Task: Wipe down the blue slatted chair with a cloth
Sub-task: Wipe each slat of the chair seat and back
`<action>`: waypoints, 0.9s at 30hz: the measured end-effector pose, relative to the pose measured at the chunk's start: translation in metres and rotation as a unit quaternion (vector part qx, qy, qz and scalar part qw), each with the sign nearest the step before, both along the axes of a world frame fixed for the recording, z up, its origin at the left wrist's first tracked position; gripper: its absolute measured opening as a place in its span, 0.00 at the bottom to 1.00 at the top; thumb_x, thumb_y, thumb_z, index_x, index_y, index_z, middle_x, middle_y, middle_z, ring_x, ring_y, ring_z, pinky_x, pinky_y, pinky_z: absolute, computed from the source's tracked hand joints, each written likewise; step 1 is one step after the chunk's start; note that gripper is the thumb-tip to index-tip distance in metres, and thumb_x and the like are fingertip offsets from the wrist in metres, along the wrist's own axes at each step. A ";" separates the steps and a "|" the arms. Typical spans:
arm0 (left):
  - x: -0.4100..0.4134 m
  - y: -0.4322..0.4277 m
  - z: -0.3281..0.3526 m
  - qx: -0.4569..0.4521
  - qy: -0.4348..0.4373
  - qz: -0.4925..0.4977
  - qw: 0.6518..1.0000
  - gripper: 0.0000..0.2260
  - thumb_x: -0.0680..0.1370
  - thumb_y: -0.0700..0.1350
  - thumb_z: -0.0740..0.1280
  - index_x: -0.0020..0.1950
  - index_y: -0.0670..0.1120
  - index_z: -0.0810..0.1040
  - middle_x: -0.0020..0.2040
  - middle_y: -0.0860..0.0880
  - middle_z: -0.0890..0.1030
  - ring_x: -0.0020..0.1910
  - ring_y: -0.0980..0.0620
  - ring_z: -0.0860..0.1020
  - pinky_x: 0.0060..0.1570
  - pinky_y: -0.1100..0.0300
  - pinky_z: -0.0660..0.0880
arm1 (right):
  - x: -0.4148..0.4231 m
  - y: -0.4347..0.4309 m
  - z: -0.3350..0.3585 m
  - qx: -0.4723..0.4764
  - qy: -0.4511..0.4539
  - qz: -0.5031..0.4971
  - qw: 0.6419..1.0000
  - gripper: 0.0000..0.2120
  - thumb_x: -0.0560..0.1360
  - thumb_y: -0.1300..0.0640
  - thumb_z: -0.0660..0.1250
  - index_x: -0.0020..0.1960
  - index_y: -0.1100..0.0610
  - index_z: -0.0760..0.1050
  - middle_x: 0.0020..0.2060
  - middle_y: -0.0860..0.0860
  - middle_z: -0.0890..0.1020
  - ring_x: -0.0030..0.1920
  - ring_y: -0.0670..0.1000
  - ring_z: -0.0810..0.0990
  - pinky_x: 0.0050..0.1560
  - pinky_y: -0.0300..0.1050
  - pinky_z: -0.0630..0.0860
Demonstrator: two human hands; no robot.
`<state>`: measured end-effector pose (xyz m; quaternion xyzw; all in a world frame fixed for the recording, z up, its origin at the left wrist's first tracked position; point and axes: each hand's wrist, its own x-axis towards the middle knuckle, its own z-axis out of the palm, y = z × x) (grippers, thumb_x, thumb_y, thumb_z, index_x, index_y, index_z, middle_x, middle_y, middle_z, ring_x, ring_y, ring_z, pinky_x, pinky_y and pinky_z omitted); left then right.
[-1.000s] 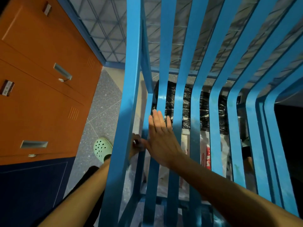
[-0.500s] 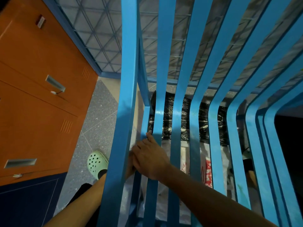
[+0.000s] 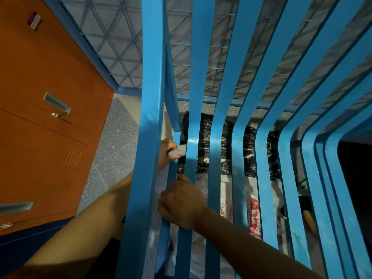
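Blue slatted chair is filling your view, close in front of you.
Your left hand is pinching a pale cloth against a slat; your right hand is gripping a slat just below.

The left hand grips farther out — right hand nearer.

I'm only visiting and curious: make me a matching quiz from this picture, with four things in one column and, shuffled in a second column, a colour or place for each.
Things:
1. cloth
2. cabinet
3. black bag
4. floor

Descriptions:
A. orange, on the left
B. speckled grey
C. pinched in the left hand
D. seen between the slats of the blue slatted chair

Pairs: 1-C, 2-A, 3-D, 4-B.
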<state>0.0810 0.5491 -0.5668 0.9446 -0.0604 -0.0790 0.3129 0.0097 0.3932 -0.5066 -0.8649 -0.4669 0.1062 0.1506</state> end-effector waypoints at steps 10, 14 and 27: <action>-0.012 0.003 -0.015 0.002 -0.006 -0.009 1.000 0.13 0.77 0.49 0.64 0.46 0.40 0.81 0.41 0.45 0.76 0.40 0.50 0.76 0.45 0.61 0.72 | 0.001 -0.001 0.005 0.023 0.027 -0.025 0.999 0.20 0.77 0.48 0.54 0.28 0.51 0.64 0.22 0.47 0.64 0.24 0.49 0.63 0.43 0.49 0.71; -0.004 -0.005 0.006 -0.010 0.070 0.014 0.997 0.13 0.80 0.45 0.60 0.46 0.36 0.78 0.39 0.46 0.72 0.37 0.60 0.73 0.40 0.65 0.68 | 0.000 -0.002 0.004 0.001 0.054 -0.021 0.998 0.22 0.78 0.47 0.51 0.30 0.53 0.71 0.23 0.48 0.70 0.26 0.49 0.67 0.47 0.50 0.71; 0.002 -0.030 0.014 0.087 0.092 0.166 0.978 0.19 0.84 0.43 0.55 0.75 0.43 0.64 0.65 0.39 0.73 0.62 0.41 0.73 0.62 0.53 0.65 | 0.003 0.000 0.005 0.002 0.028 -0.012 1.000 0.21 0.77 0.48 0.53 0.28 0.52 0.70 0.22 0.49 0.70 0.25 0.49 0.66 0.44 0.50 0.71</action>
